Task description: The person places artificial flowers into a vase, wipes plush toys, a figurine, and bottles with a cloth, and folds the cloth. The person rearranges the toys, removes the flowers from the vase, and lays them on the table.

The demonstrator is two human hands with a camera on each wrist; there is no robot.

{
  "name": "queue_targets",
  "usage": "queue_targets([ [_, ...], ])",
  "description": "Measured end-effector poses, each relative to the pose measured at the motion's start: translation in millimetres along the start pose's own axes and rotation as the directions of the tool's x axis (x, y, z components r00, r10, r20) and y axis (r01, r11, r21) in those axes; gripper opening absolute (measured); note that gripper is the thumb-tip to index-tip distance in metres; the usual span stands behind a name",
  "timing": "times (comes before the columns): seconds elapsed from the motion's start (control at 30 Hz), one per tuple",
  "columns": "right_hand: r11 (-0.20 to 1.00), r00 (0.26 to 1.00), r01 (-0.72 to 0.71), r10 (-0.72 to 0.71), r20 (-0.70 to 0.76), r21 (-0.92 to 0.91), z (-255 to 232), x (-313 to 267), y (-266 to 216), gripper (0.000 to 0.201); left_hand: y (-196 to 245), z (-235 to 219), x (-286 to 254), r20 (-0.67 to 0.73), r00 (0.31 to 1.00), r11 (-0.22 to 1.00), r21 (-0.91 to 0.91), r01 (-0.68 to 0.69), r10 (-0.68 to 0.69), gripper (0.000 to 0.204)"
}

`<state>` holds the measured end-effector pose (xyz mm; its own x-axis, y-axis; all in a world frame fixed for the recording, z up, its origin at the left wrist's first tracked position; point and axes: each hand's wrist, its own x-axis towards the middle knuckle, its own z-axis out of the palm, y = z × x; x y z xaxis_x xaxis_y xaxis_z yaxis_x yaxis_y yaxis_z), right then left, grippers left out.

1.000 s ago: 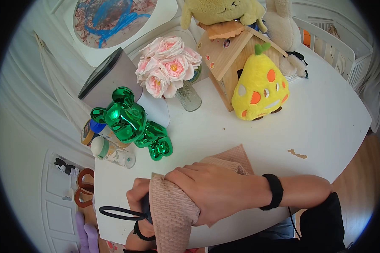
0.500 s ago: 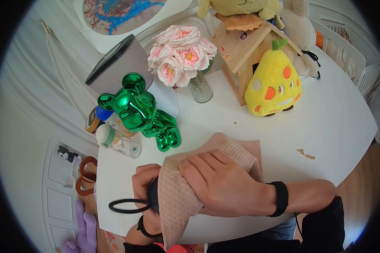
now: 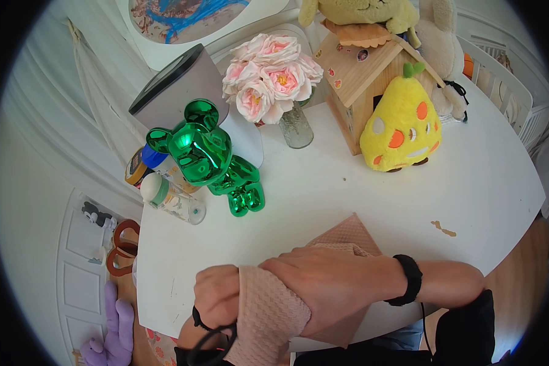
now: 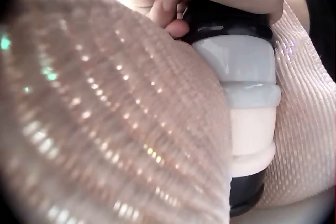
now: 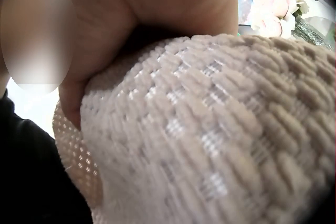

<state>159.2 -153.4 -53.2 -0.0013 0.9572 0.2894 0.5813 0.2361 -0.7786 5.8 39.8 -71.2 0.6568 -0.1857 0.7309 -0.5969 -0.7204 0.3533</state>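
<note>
A pink waffle-weave cloth (image 3: 265, 314) is draped around a cup-like bottle (image 4: 252, 129) with grey and cream bands and black ends, seen in the left wrist view. My left hand (image 3: 216, 296) grips the bottle near its black end, where a black loop (image 3: 212, 344) hangs. From above, my right hand (image 3: 332, 283) holds the cloth against the bottle, its fingers curled over the fabric (image 5: 210, 108). In the head view the cloth hides most of the bottle. A loose corner of cloth lies on the white table (image 3: 409, 201).
A shiny green bear figure (image 3: 216, 158) and a clear drinking bottle (image 3: 174, 201) stand at the left. Behind are pink flowers (image 3: 271, 76) in a glass vase (image 3: 297, 128). A yellow pear plush (image 3: 402, 125) leans by a wooden house (image 3: 360, 73).
The left hand has turned and moved down, and the black loop has swung from sideways to hanging low. The cloth and right hand first rose a little, then lowered again toward the table's front edge.
</note>
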Motion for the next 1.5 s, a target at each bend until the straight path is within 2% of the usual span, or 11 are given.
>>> queue_targets([
  [0.03,0.999,0.998,-0.035,0.033,-0.062,-0.035,-1,0,-2,0.075,0,-1,-5,0.004,0.972,0.971,-0.037,0.236,-0.236,0.048],
  [0.13,0.951,0.88,-0.002,-0.146,-0.453,-0.31,5,2,1,0.074,16,20,38,-0.161,0.954,0.908,0.3,0.292,-0.254,0.064],
  [0.23,0.721,0.825,-0.124,-0.307,-0.475,-0.682,5,2,5,0.076,6,24,38,-0.13,0.926,0.932,0.023,0.361,-0.355,0.065],
  [0.33,0.774,0.827,-0.076,-0.303,-0.473,-0.628,8,0,-3,0.079,-1,24,31,-0.125,0.915,0.914,-0.193,0.356,-0.383,0.072],
  [0.57,0.946,0.933,0.047,-0.156,-0.324,-0.32,3,-5,-10,0.081,6,4,14,-0.013,0.967,0.953,0.167,0.251,-0.253,0.034],
  [0.73,0.958,0.974,0.141,-0.179,-0.138,-0.25,4,-6,-12,0.082,11,-6,13,0.022,1.0,0.999,0.049,-0.012,0.011,0.026],
  [0.83,0.939,0.92,0.061,-0.185,-0.345,-0.339,7,-8,-18,0.068,11,-6,19,0.175,0.978,0.972,0.225,0.069,-0.11,0.037],
  [0.9,0.881,0.891,-0.016,-0.202,-0.407,-0.472,7,-7,-17,0.071,11,17,28,-0.269,0.955,0.984,0.086,0.154,-0.126,0.059],
  [1.03,0.672,0.798,-0.151,-0.35,-0.491,-0.725,11,-3,-12,0.046,10,23,26,-0.158,0.942,0.954,-0.094,0.284,-0.296,0.079],
  [1.13,0.729,0.835,-0.072,-0.329,-0.441,-0.681,14,-5,-15,0.069,8,10,18,-0.092,0.962,0.964,-0.092,0.251,-0.259,0.077],
  [1.5,0.966,0.984,0.087,-0.121,-0.128,-0.243,-7,-10,-14,0.07,17,6,-3,-0.049,0.966,0.947,0.188,0.259,-0.255,0.045],
])
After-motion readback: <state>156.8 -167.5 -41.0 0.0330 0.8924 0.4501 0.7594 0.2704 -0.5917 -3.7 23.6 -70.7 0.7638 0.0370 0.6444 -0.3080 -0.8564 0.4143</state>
